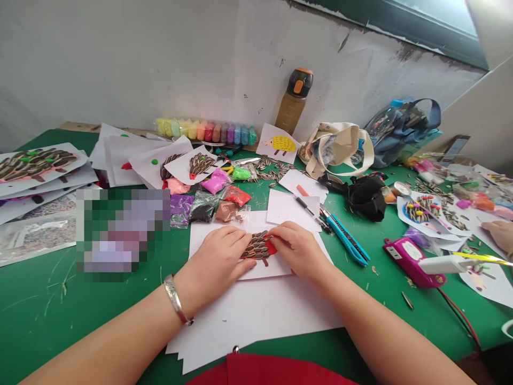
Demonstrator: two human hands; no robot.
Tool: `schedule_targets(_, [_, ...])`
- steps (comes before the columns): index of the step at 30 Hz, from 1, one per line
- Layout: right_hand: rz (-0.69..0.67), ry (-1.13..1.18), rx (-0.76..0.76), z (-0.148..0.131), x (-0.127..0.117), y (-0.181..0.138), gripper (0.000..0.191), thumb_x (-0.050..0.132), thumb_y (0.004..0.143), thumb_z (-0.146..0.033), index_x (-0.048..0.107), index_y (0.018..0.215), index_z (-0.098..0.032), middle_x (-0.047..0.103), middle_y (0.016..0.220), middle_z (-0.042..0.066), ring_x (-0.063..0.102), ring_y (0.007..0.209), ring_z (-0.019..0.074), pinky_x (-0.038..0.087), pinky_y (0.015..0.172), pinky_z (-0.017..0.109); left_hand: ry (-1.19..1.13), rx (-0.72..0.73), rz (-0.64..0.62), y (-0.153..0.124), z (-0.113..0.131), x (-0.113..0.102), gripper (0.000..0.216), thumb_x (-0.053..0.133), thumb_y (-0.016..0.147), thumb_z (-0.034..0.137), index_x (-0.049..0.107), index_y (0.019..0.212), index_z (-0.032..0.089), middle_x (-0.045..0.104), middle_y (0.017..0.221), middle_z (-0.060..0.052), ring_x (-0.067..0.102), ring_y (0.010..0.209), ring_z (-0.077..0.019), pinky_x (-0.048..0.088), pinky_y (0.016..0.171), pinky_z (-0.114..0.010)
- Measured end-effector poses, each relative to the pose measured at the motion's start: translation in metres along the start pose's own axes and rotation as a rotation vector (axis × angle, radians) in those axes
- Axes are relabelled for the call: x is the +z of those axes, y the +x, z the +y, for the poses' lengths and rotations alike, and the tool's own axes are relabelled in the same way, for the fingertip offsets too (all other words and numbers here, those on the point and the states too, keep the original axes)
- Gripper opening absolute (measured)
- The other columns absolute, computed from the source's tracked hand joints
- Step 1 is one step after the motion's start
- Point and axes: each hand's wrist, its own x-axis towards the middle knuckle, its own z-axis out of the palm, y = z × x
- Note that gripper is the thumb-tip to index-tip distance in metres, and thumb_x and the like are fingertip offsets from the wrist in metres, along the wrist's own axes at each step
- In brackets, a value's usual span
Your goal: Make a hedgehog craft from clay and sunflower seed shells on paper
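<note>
A small red clay figure covered with striped sunflower seeds [258, 247] lies on a white paper sheet [256, 310] on the green table. My left hand [218, 262], with a silver bracelet on the wrist, rests beside the figure's left side with fingers curled on the paper. My right hand [298, 248] presses its fingertips together at the figure's upper right edge, on the seeds. What the fingertips pinch is too small to make out.
Bags of coloured clay [212, 200], loose sunflower seeds [270, 171], a row of clay packs [206, 130], a bottle [294, 99], blue cutters [347, 240], a pink device [409, 259], cloth bags [340, 147] and finished seed pictures [36, 163] crowd the table. Another person's hand [499, 232] shows at right.
</note>
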Motion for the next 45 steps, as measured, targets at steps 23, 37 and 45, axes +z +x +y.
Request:
schedule_targets(23, [0.026,-0.032,0.067,0.000,0.003,0.003,0.017,0.055,0.091,-0.014,0.071,0.092,-0.019,0.065,0.085,0.005,0.060,0.080,0.0172,0.047,0.072,0.029,0.014,0.020,0.044,-0.001,0.000,0.001,0.028,0.061,0.093,0.032,0.061,0.113,0.013,0.065,0.114,-0.012,0.055,0.111,-0.0292,0.045,0.099,-0.047])
schedule_targets(37, [-0.024,-0.044,0.024,-0.001,0.007,0.004,0.024,0.052,0.091,-0.010,0.073,0.093,-0.020,0.068,0.088,0.006,0.060,0.084,0.0193,0.048,0.079,0.032,0.020,0.033,0.063,-0.001,0.000,0.002,0.029,0.061,0.093,0.032,0.060,0.115,0.014,0.066,0.113,-0.012,0.055,0.111,-0.0293,0.046,0.098,-0.048])
schedule_targets(45, [0.037,0.025,0.059,0.001,0.006,0.002,0.022,0.053,0.092,-0.012,0.073,0.093,-0.021,0.068,0.088,0.006,0.063,0.082,0.0172,0.051,0.076,0.029,0.021,0.031,0.049,-0.002,-0.001,0.003,0.029,0.060,0.093,0.033,0.060,0.114,0.014,0.065,0.113,-0.012,0.055,0.111,-0.0298,0.045,0.098,-0.047])
